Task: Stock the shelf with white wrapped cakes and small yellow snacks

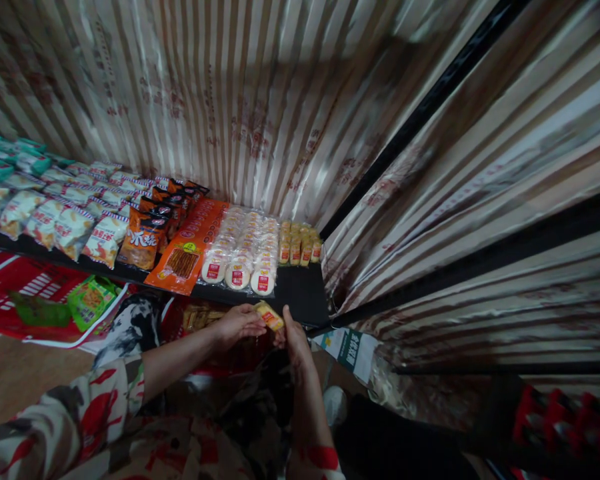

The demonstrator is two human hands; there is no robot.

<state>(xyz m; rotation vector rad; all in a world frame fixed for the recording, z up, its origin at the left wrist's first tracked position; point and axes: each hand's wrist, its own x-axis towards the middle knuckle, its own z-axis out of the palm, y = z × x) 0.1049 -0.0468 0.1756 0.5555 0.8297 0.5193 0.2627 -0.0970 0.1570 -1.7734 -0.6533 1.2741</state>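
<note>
Patterned sleeves; left hand (237, 325) and right hand (294, 339) — fingers pinched together on one small yellow packet (270, 316), just below shelf (300, 293) edge. Risk: loose pinch — packet drops among round white packs (240, 257).

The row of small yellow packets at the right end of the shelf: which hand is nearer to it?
Right. The right hand is just below the yellow packets on the shelf; the left hand is further left.
</note>
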